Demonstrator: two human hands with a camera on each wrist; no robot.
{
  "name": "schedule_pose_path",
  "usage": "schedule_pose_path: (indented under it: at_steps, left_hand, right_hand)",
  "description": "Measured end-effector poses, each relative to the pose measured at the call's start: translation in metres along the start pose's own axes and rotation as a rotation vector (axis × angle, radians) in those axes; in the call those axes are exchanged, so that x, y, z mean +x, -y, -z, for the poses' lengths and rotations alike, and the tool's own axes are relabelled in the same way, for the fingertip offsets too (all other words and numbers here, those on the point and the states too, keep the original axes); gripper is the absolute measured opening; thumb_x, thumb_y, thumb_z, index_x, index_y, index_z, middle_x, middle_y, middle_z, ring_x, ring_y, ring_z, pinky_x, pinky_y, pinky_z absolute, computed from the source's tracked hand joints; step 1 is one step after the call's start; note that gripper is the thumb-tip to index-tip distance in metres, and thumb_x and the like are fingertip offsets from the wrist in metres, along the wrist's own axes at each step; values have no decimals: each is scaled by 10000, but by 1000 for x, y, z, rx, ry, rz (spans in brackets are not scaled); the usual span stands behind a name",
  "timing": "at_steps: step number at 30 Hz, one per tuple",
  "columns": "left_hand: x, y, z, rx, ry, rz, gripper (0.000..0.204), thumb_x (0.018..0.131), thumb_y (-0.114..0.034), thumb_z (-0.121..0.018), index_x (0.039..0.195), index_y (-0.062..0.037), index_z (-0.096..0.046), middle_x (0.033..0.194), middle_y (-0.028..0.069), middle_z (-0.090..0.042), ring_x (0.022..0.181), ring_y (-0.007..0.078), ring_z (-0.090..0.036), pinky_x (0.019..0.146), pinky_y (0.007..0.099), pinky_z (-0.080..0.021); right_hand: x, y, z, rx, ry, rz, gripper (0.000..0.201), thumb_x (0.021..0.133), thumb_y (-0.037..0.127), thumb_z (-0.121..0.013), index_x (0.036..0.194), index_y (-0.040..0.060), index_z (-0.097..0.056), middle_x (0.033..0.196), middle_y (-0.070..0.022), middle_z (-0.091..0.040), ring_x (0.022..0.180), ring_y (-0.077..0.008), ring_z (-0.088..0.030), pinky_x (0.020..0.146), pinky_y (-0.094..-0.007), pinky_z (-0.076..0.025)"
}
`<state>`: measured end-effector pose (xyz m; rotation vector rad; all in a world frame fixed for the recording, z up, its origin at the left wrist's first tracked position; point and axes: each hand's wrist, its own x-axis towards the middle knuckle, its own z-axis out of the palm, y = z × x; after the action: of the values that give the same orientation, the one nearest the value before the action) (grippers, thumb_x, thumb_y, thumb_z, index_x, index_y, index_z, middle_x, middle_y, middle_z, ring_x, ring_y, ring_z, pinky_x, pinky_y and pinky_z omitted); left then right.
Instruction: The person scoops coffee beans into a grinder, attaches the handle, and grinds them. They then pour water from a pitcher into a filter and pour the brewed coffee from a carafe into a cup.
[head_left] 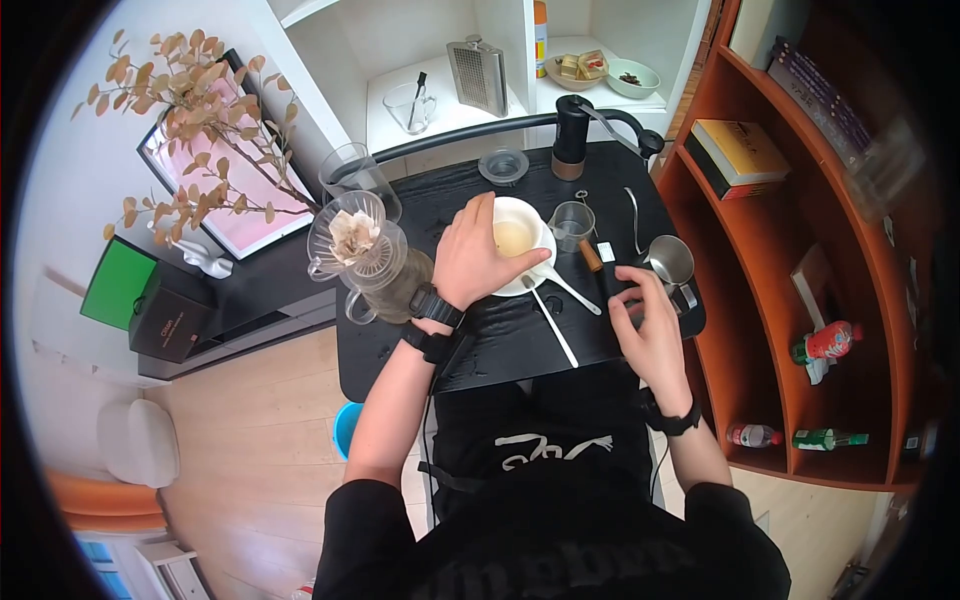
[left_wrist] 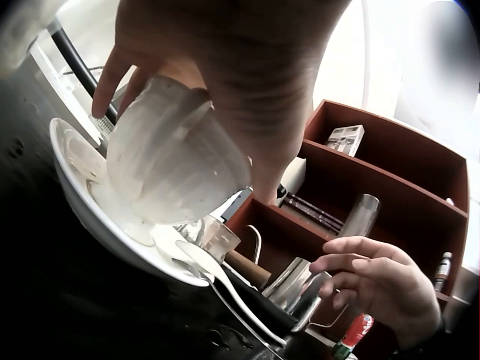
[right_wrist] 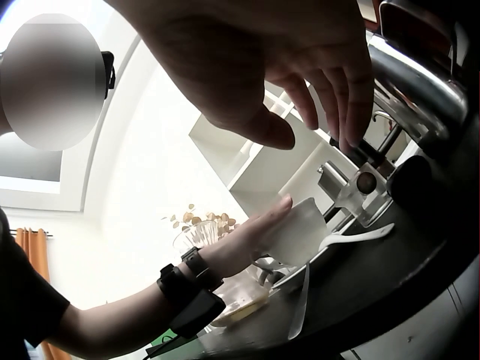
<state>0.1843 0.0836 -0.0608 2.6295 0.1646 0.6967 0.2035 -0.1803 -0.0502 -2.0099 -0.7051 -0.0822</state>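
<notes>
My left hand [head_left: 475, 250] grips a white cup [head_left: 515, 237] at its sides, thumb and fingers spread around it; pale yellowish liquid shows inside. In the left wrist view the ribbed cup [left_wrist: 176, 161] sits within a shallow white dish [left_wrist: 82, 187]. A white spoon [head_left: 572, 292] leans on the dish's edge, and a slim metal spoon [head_left: 552, 325] lies beside it toward the table's front. My right hand [head_left: 650, 325] holds nothing, its fingers loosely bent, close to a metal jug [head_left: 670, 260]. In the right wrist view, the right hand [right_wrist: 307, 82] hangs above the tabletop.
A dripper with a used paper filter [head_left: 355, 235] tops a glass server [head_left: 400, 285] at left. A small glass [head_left: 573, 222], a wooden-handled tool [head_left: 592, 258], a hand grinder [head_left: 570, 135] and a grey lid [head_left: 503, 167] stand around the black table [head_left: 490, 350]. Brown shelves [head_left: 740, 300] flank the right.
</notes>
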Motion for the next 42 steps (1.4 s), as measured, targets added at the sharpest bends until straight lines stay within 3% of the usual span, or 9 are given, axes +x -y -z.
schedule_pose_path:
  at_steps: [6, 14, 17, 20, 23, 31, 32, 38, 42]
  left_hand:
    - [-1, 3, -6, -37, -46, 39, 883, 670, -544, -815, 1267, 46, -541, 1171, 162, -580, 1081, 331, -613, 835, 427, -551]
    - [-2, 4, -8, -86, -26, 92, 902, 676, -539, -810, 1305, 30, -505, 1209, 149, -558, 1117, 345, -581, 886, 432, -523]
    - [-4, 5, -8, -97, -24, 103, 898, 681, -538, -811, 1312, 21, -501, 1215, 149, -558, 1131, 350, -575, 910, 434, -510]
    - [-3, 6, -8, -92, -22, 106, 905, 678, -548, -810, 1314, 16, -498, 1217, 147, -555, 1131, 346, -576, 902, 433, -514]
    - [-4, 6, -10, -101, -26, 111, 907, 675, -554, -810, 1313, 11, -499, 1218, 146, -554, 1131, 340, -577, 895, 430, -517]
    - [-4, 7, -10, -109, -33, 122, 895, 664, -541, -814, 1302, 6, -506, 1199, 135, -557, 1117, 336, -586, 876, 426, -528]
    - [-4, 7, -10, -107, -39, 118, 894, 662, -538, -814, 1301, 6, -507, 1194, 135, -558, 1112, 335, -589, 872, 426, -529]
    - [-4, 7, -8, -116, -36, 134, 887, 666, -534, -814, 1301, 5, -506, 1188, 133, -558, 1100, 331, -591, 876, 423, -525]
    - [-4, 8, -10, -114, -40, 116, 892, 667, -536, -815, 1303, 6, -504, 1183, 135, -556, 1096, 335, -590, 881, 423, -523]
  right_hand:
    - [32, -22, -25, -266, 95, 4, 405, 912, 155, -650, 1248, -8, -493, 1147, -216, -587, 884, -395, -671, 735, -458, -553]
    - [65, -35, -43, -441, 178, -67, 289, 921, 221, -603, 1058, -33, -612, 987, -237, -674, 915, -428, -660, 821, -480, -527]
    - [71, -52, -48, -337, 207, -119, 303, 959, 242, -569, 1088, -32, -579, 884, -188, -678, 729, -344, -693, 673, -423, -550]
    - [76, -48, -48, 181, 267, -444, 308, 1012, 271, -512, 1124, -15, -537, 758, -74, -607, 505, -163, -583, 469, -301, -465]
    - [74, -38, -47, 543, 203, -501, 279, 1046, 268, -469, 1149, 10, -497, 705, 18, -492, 447, -35, -418, 387, -206, -318]
    - [65, -28, -60, 296, 121, -241, 277, 1047, 247, -495, 1195, 14, -485, 719, -21, -530, 538, -92, -506, 493, -291, -416]
    - [64, -30, -61, 130, 99, -180, 291, 1038, 232, -499, 1216, 4, -470, 764, -106, -603, 633, -216, -610, 607, -376, -468]
    - [56, -8, -63, -121, -18, 73, 283, 1029, 218, -496, 1207, 0, -469, 828, -207, -637, 760, -382, -653, 703, -446, -483]
    - [59, -18, -60, 110, 111, -176, 273, 1042, 247, -483, 1174, 8, -480, 740, -108, -595, 604, -231, -617, 550, -348, -466]
